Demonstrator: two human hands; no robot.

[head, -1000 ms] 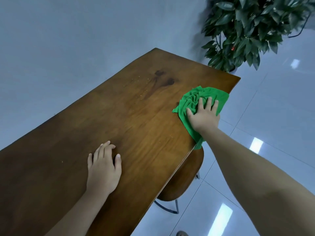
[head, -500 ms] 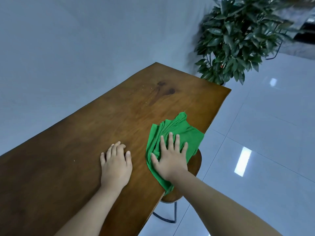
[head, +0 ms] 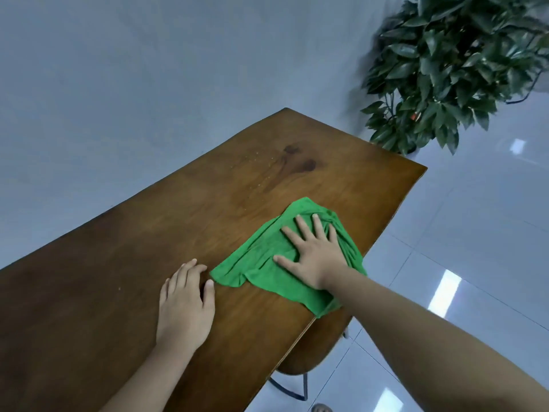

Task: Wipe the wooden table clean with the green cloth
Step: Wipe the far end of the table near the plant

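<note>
The wooden table (head: 118, 292) runs from the lower left toward the far right corner, with dark stains and small crumbs near its far end. The green cloth (head: 255, 263) lies rumpled on the table close to the right edge, one corner hanging over it. My right hand (head: 312, 254) presses flat on the cloth, fingers spread. My left hand (head: 185, 307) rests palm down on the bare wood just left of the cloth, holding nothing.
A leafy potted plant (head: 451, 63) stands beyond the table's far right corner. A wooden chair seat (head: 315, 349) on dark metal legs sits tucked under the right edge. Glossy white floor tiles (head: 475, 233) lie to the right, a pale wall to the left.
My right hand slid the cloth along the right edge from the far corner toward my left hand, then slightly back outward. The cloth spread flatter. My left hand stayed planted.
</note>
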